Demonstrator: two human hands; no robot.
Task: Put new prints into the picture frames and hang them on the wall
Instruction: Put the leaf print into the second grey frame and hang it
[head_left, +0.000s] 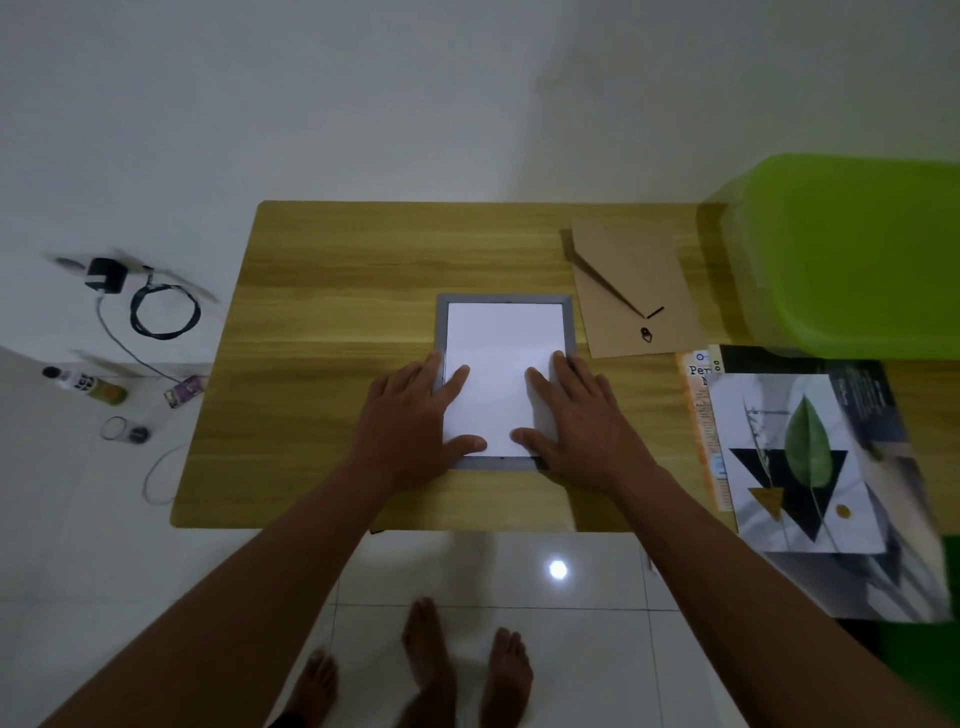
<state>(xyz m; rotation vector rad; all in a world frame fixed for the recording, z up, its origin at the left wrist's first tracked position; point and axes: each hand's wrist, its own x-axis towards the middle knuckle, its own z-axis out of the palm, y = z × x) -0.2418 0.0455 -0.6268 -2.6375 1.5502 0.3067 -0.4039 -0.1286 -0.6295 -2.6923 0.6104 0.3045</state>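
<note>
A grey picture frame (505, 299) lies face down in the middle of the wooden table (332, 322). A white sheet (504, 358) rests inside it, blank side up. My left hand (415, 415) lies flat on the sheet's lower left, fingers spread. My right hand (571, 415) presses flat on the lower right. The brown backing board (631, 280) with its stand and hanger lies to the right of the frame. A leaf-and-triangle print (800, 462) sits on a pile at the table's right edge.
A green plastic bin (852, 249) stands at the back right. On the floor to the left lie a charger with a coiled cable (156, 306), small bottles (88, 384) and a ring. Bare feet (462, 670) show below the table's front edge.
</note>
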